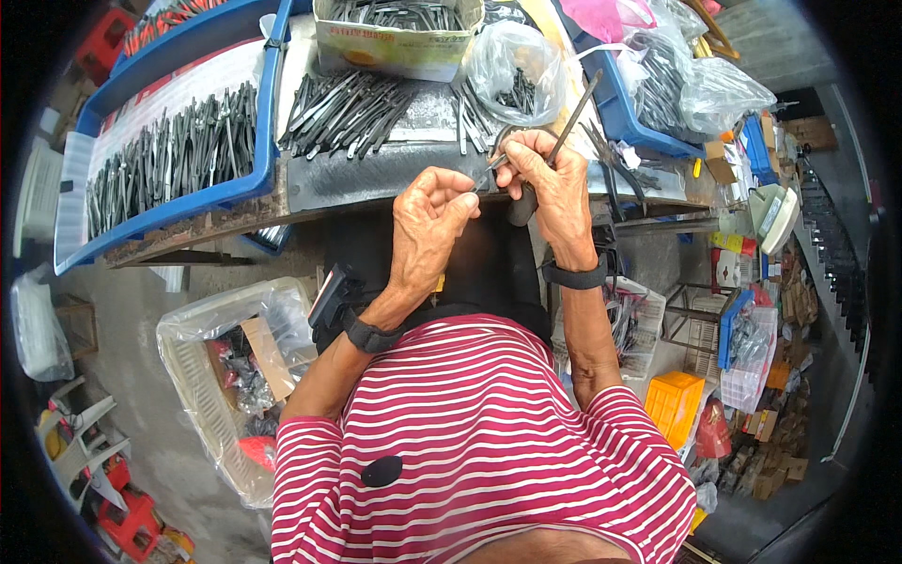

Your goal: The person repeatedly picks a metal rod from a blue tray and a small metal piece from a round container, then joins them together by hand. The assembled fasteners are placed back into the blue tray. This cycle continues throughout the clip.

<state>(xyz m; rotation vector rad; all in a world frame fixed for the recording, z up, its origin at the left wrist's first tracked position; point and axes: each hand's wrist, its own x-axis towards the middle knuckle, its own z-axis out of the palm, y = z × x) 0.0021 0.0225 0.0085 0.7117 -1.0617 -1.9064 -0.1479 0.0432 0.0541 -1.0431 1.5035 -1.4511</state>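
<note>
Left hand (427, 226) pinches near end of slim grey metallic piece (486, 176); right hand (556, 183) pinches far end, gripping long dark rod-shaped tool (575, 116); piece above workbench edge (348, 180), probably light, stiff, slippery; hold ends.

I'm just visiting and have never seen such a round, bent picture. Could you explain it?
There's no machine here: these are a person's bare left hand and right hand. The only picture comes from a wide fisheye camera on their head, looking down, so straight edges curve and their striped shirt fills the bottom.

On the workbench are thin dark pieces, a cardboard box and a clear plastic bag. The right hand holds a long tool; something at both hands' fingertips is too small to identify.
</note>
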